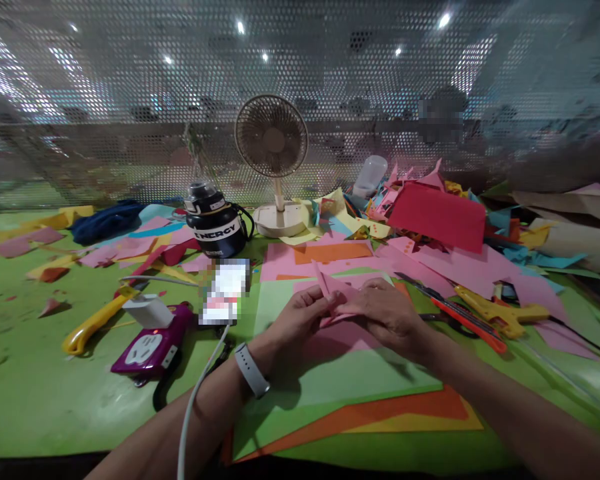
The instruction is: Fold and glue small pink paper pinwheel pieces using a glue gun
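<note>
A folded piece of pink paper (344,293) is between my two hands, one corner pointing up. My left hand (307,313) pinches its left edge with thumb and fingers; a pale watch strap circles that wrist. On the paper's right part, my right hand (387,317) is closed, fingers bent over it and fingertips partly hidden. Below both hands lies another pink sheet (330,343) on a pale green sheet (290,387). Orange paper (410,410) and yellow paper stick out under the stack's front edge.
Right of my hands are a red-handled cutter (470,323) and a yellow glue gun (505,313). To the left stand a purple power strip (153,350), a phone (225,293) and a yellow-handled tool (93,330). A black bottle (215,223), a fan (275,140) and paper scraps (437,213) are behind.
</note>
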`<state>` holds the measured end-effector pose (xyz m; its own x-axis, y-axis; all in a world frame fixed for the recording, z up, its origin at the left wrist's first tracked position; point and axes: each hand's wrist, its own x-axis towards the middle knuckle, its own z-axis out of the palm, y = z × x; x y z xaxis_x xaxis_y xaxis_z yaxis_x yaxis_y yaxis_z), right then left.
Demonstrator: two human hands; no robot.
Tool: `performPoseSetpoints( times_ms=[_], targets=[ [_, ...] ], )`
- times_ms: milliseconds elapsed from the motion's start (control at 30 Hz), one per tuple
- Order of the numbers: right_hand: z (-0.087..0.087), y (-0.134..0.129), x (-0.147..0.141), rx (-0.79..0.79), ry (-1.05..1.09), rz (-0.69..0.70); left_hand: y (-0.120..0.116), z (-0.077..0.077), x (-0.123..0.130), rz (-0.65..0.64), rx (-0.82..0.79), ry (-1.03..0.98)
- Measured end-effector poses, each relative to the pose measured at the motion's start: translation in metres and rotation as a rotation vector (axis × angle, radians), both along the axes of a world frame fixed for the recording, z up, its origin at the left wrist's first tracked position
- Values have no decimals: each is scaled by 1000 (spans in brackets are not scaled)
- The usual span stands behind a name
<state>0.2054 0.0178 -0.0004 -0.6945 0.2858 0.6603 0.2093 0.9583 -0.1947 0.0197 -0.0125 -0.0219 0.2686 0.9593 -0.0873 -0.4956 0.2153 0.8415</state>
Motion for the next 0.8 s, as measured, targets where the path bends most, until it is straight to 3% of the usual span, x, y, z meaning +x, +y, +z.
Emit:
performPoseSetpoints(
  times_ms=[167, 267, 500, 667, 733, 800],
  targets=[
    [-1, -4, -4, -100, -14, -175, -6, 7, 0, -70, 37, -135],
    [1, -4, -4, -96, -21, -208, -7, 5, 0, -130, 100, -163],
    [-2, -4, -5, -53, -35, -231, -5, -3, 2, -34, 180, 102],
    [-4, -5, -6, -77, 51, -317, -2, -4, 2, 42, 85, 53],
    [-3, -5, -6, -156, 185, -397, -1, -2, 2, 110, 50, -4],
    [-2, -4, -6, -344, 321, -473, 0, 0, 3, 168, 15, -31]
  ],
)
